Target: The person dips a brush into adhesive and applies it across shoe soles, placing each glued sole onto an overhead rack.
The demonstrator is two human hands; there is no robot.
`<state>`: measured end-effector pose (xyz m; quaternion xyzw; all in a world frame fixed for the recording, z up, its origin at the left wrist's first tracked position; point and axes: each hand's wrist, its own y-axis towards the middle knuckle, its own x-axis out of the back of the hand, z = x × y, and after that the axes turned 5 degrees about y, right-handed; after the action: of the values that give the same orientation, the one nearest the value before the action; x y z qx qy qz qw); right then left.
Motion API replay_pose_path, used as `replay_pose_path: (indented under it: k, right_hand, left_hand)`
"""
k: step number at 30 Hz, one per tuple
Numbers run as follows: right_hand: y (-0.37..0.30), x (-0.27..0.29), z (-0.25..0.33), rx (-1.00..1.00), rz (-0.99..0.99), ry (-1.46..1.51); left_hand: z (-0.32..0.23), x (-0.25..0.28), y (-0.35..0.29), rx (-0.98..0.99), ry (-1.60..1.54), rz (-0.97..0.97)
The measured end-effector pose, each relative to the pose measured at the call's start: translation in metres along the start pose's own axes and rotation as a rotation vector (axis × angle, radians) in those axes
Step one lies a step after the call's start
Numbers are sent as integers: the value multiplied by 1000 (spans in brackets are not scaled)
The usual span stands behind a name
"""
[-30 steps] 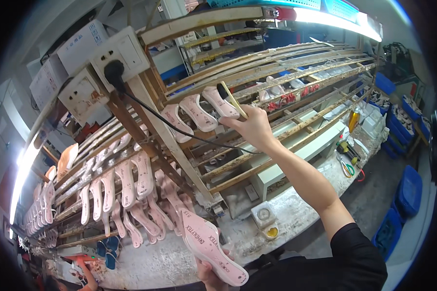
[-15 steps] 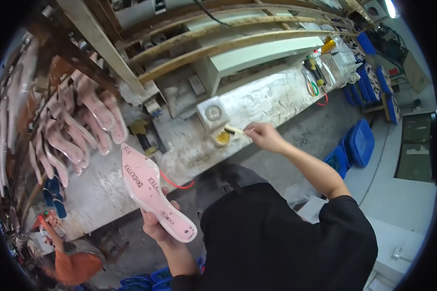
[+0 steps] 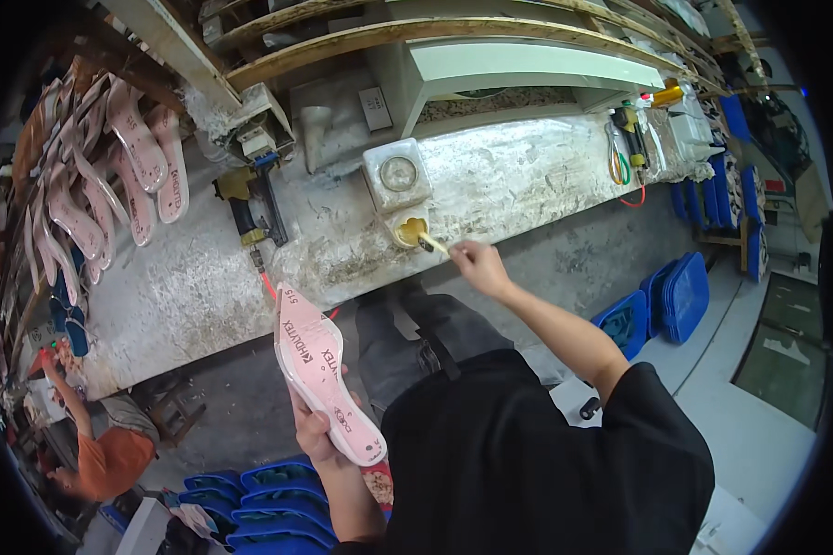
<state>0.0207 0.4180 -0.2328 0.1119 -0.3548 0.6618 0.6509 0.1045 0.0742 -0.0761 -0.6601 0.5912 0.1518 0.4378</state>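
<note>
A pink insole (image 3: 328, 375) with a pointed toe and a clear edge is in my left hand (image 3: 315, 433). The fingers wrap its heel half from beneath, and the toe points toward the bench. Between the fingertips of my right hand (image 3: 479, 268), a small brush (image 3: 440, 247) with a pale handle is pinched. Its dark bristles are at the near right rim of a small cup (image 3: 399, 237) of yellow, glue-like liquid. Whether they touch the rim is unclear. Behind the cup stands a whitish square container (image 3: 379, 173) with a round top.
More pink insoles (image 3: 74, 208) hang at the left. A tool like a staple gun (image 3: 254, 208) lies on the worn bench (image 3: 500, 176); scissors (image 3: 613, 155) lie farther right. Blue bins (image 3: 680, 296) stand at right, others (image 3: 278, 504) below. A co-worker in orange (image 3: 111, 458) is at far left.
The view has shifted. My right hand has drawn the brush from the cup's far right side to its near right rim. The insole is now more upright in my left hand.
</note>
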Motion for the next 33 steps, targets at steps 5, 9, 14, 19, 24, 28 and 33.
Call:
replay_pose_path:
  k: [5,9,14,19,24,28,33]
  right_hand:
    - [-8,2,49,-85,-170,160]
    - [-30,-37,3,-51,-30,198]
    - [-71,88,79,-305,196,790]
    - [-75,139,125,62,310,638]
    - [-30,157,152,542,73,273]
    - [-69,186,199,1046,170,113]
    - [-57,195,209,1111,60,147]
  left_hand:
    - [27,26,-2,41,72,-95]
    - [48,26,17,128,94,-166]
    - [75,66,28,206,208,-135]
    - [101,23,66,265,153,97]
    - [63,-78,52,150,178,307]
    - [30,-118,29,66,199,306]
    - [8,-125,17,72,330,355]
